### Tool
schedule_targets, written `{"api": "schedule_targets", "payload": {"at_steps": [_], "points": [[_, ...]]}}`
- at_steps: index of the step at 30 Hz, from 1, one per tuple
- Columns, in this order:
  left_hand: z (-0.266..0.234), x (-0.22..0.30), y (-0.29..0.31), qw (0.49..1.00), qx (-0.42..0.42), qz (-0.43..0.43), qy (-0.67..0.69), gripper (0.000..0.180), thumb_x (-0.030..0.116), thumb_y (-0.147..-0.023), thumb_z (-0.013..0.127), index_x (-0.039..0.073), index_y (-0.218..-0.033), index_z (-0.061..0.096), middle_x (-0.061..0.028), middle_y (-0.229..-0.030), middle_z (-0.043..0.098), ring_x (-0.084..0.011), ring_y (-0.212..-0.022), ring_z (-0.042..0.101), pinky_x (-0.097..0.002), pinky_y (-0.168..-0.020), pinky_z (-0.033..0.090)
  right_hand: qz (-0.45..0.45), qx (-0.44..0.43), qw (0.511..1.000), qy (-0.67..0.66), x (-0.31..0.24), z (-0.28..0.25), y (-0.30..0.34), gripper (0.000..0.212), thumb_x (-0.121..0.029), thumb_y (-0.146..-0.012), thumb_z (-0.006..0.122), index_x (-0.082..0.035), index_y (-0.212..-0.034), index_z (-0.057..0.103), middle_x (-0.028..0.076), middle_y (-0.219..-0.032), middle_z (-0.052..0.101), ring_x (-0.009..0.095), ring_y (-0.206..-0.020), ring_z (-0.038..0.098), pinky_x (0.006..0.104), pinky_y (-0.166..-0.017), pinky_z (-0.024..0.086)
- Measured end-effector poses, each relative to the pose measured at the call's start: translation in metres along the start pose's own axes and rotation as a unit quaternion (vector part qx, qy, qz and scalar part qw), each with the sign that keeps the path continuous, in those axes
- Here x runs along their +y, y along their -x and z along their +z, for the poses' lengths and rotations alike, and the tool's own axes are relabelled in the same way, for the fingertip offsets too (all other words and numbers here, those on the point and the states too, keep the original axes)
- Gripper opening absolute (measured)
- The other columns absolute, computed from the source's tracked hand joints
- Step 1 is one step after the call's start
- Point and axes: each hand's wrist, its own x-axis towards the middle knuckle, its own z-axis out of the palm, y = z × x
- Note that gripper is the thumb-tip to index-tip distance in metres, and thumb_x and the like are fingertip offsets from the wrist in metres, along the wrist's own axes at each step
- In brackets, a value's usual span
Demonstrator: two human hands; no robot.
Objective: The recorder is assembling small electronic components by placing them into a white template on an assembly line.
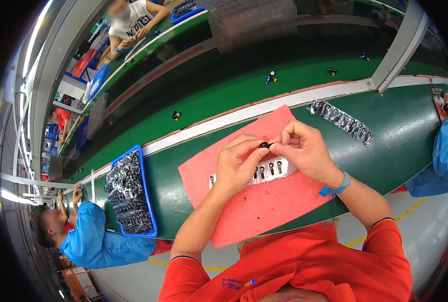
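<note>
Between the fingertips of both hands is a small black part [265,145], held over a pink foam mat [239,214]. My left hand [236,163] pinches it from the left, thumb and index finger pressed together. From the right, my right hand [304,151] pinches the same part, with a blue wrist strap [338,185] around that wrist. Fingers cover much of the part, so its exact kind does not show. Under my hands a clear plastic strip [270,171] with several small black parts in a row lies on the mat, partly hidden by my left hand.
A blue tray [152,201] heaped with bagged black parts stands left of the mat. Another packed strip [340,121] lies to the right. Beyond a white ledge [224,121], small dark parts [271,77] sit on a green conveyor belt [239,85]. Co-workers sit left, right and across.
</note>
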Motion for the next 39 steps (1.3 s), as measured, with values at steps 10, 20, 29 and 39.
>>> {"api": "schedule_targets", "payload": {"at_steps": [10,20,29,39], "points": [[0.002,0.003,-0.001,1.0,0.023,0.012,-0.008,0.027,0.0,-0.088,0.079,-0.002,-0.114,0.077,-0.0141,-0.11,0.077,-0.0221,-0.103,0.074,-0.0329,-0.093,0.057,-0.014,0.005,1.0,0.019,-0.001,-0.001,-0.001,0.016,0.004,-0.097,0.071,-0.001,-0.098,0.056,0.01,-0.108,0.072,0.012,-0.101,0.072,0.0268,-0.09,0.059],[-0.001,-0.007,0.002,0.947,0.02,-0.184,0.263,0.022,0.003,-0.097,0.073,-0.005,-0.117,0.076,-0.012,-0.103,0.078,-0.0153,-0.095,0.072,-0.031,-0.089,0.058,-0.035,0.011,0.994,0.102,-0.01,0.004,0.001,0.022,0.0,-0.097,0.07,0.007,-0.118,0.073,0.012,-0.103,0.079,0.015,-0.096,0.076,0.0277,-0.086,0.061],[-0.002,-0.007,0.0,0.936,-0.007,-0.192,0.294,0.027,0.015,-0.104,0.064,-0.007,-0.115,0.077,-0.0122,-0.097,0.078,-0.0168,-0.092,0.071,-0.0331,-0.093,0.055,0.001,0.028,0.998,0.052,-0.005,0.004,0.0,0.021,-0.002,-0.099,0.069,0.007,-0.118,0.073,0.011,-0.1,0.079,0.013,-0.092,0.075,0.0266,-0.083,0.061],[-0.004,-0.008,0.0,0.931,-0.014,-0.199,0.306,0.027,0.015,-0.103,0.066,-0.006,-0.116,0.077,-0.0129,-0.099,0.079,-0.0174,-0.093,0.072,-0.0331,-0.094,0.055,0.024,0.035,0.998,0.056,-0.002,0.004,-0.001,0.021,-0.003,-0.1,0.069,0.006,-0.119,0.073,0.009,-0.1,0.079,0.012,-0.091,0.074,0.0252,-0.082,0.06]]}}
